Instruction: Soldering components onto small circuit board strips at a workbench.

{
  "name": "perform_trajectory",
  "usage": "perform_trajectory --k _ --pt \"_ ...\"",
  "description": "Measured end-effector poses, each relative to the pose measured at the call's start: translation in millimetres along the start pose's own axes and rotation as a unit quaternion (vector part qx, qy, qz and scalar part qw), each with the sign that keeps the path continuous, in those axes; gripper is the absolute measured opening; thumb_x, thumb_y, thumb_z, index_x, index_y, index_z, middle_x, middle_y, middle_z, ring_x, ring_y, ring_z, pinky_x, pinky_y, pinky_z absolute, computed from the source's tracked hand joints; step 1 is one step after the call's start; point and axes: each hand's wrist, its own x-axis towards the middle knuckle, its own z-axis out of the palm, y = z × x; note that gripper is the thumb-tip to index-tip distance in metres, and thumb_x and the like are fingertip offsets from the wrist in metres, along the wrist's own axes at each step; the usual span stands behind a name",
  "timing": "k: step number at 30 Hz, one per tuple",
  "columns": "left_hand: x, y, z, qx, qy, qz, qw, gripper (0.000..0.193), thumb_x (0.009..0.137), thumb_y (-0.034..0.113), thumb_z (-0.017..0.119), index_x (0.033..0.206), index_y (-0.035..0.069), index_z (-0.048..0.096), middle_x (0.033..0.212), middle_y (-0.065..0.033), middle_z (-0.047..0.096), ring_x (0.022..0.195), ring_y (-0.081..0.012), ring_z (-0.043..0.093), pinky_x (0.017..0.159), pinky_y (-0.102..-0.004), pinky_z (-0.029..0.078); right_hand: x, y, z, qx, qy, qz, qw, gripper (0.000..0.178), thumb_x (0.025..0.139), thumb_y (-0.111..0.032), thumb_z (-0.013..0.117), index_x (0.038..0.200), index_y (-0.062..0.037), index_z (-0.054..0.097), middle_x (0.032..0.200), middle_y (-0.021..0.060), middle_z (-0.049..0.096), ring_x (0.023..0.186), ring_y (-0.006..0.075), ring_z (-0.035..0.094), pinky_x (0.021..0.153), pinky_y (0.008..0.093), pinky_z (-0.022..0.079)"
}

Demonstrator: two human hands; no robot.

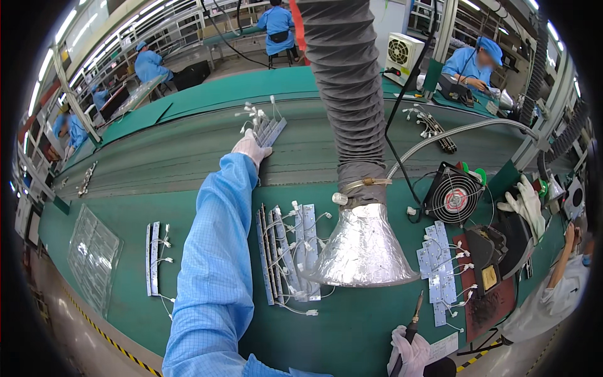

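My left arm stretches far across the bench to the conveyor belt. There my left hand [252,149], in a white glove, is closed on a bundle of LED strips [271,132] with white connector wires. Low at the right, my gloved right hand [409,353] grips a soldering iron [414,317], its tip pointing up and away from me. Between the hands, a group of strip boards with wires [306,251] lies on the green mat. To the right of the iron sits a staggered stack of pale boards [440,270] with connectors.
A foil-covered fume hood [364,251] hangs from a grey duct [352,94] over the mid-bench. Strips [152,259] and a clear plastic tray [94,257] lie left. Right are a fan [453,196], a soldering stand with sponge [489,276] and gloves [526,204]. Co-workers sit beyond the belt [188,164].
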Motion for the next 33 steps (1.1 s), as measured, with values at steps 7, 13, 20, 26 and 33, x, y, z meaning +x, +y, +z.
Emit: perform_trajectory --k 7,13,20,26,33 --pt "-37.4 -23.5 -49.9 -0.103 -0.026 -0.014 0.994 0.057 0.071 0.037 0.077 0.108 -0.004 0.061 0.096 -0.0196 0.068 0.088 -0.03 0.067 0.078 -0.0363 0.052 -9.2 -0.8 -3.5 -0.014 0.016 -0.029 0.999 0.03 0.082 0.0 0.061 0.111 -0.005 0.059 0.101 0.0149 0.066 0.086 0.0349 0.064 0.073 0.0429 0.052" --pt "-179.2 -3.9 -148.7 -0.174 -0.059 0.008 0.983 0.06 0.077 0.036 0.07 0.118 -0.006 0.054 0.099 -0.0186 0.065 0.091 -0.0283 0.063 0.082 -0.0356 0.05 -14.0 12.9 5.9 -0.008 0.015 -0.055 0.998 0.028 0.082 0.002 0.058 0.109 -0.0048 0.056 0.092 0.0162 0.064 0.076 0.0323 0.063 0.066 0.0393 0.052" --pt "-322.1 -67.4 -196.5 -0.146 -0.127 0.109 0.975 0.083 0.067 0.014 0.076 0.138 -0.004 0.036 0.124 -0.019 0.055 0.112 -0.0242 0.055 0.097 -0.0315 0.042 -8.4 12.4 10.3 0.064 0.062 -0.093 0.992 0.029 0.081 0.007 0.056 0.108 -0.0033 0.054 0.088 0.0192 0.064 0.072 0.0348 0.062 0.062 0.0388 0.051" --pt "-364.6 -77.1 -211.7 0.036 -0.395 0.126 0.909 0.081 0.066 0.017 0.081 0.138 0.014 0.045 0.121 -0.0135 0.058 0.104 -0.0313 0.059 0.091 -0.0389 0.047 -20.5 13.7 9.6 -0.015 0.027 -0.075 0.997 0.032 0.08 0.006 0.062 0.11 -0.0027 0.057 0.101 0.0137 0.066 0.088 0.0329 0.062 0.08 0.0402 0.048" --pt "-354.3 -76.4 -160.8 0.441 -0.276 0.265 0.812 0.04 0.078 0.023 0.067 0.117 0.028 0.06 0.086 -0.0021 0.066 0.101 -0.0229 0.061 0.096 -0.0505 0.04 -26.5 13.1 14.5 -0.057 0.048 -0.097 0.993 0.029 0.079 0.003 0.06 0.108 -0.0032 0.058 0.096 0.0154 0.065 0.086 0.0348 0.062 0.076 0.0424 0.048"
